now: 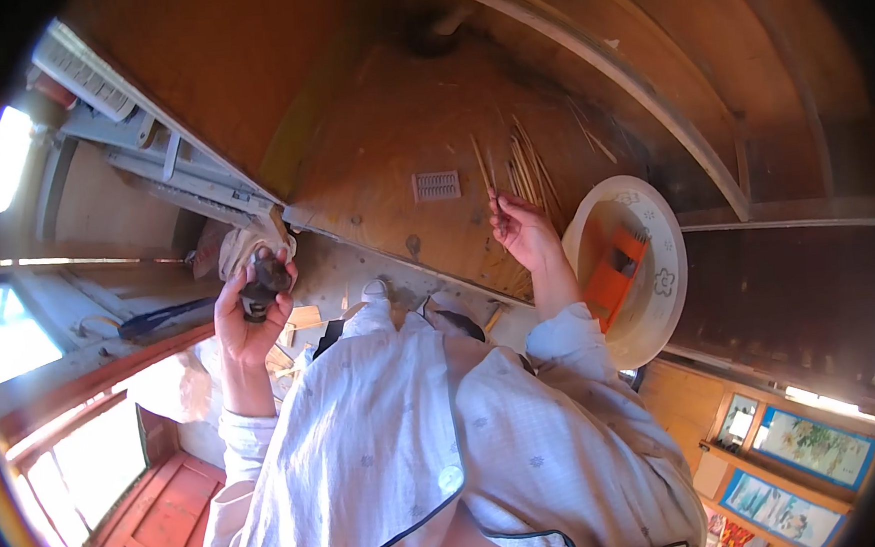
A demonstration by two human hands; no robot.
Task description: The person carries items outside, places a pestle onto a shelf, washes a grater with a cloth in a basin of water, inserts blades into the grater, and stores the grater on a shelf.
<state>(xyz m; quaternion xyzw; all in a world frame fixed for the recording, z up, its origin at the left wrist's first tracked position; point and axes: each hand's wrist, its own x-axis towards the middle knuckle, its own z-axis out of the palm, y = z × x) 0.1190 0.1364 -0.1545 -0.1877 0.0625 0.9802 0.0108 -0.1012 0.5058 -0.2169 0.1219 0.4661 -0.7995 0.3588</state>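
My left hand (242,326), raised at the left, has its fingers wrapped round a dark, rounded lump (269,274) whose kind I cannot make out. Over the wooden tabletop (370,157), my right hand (527,232) pinches a thin wooden stick (481,161) that points away from me. Just beyond that hand lies a loose bunch of similar sticks (528,168). A small pale rectangular piece with rows of dark marks (436,185) rests on the tabletop to the left of my right hand.
At the right stands a white basin (668,244) with a flower pattern, holding an orange plastic tool (614,288). Wood pieces (303,318) lie on the floor near my feet. A red door (167,516) shows at lower left. Beside my left hand hangs a crumpled plastic bag (245,243).
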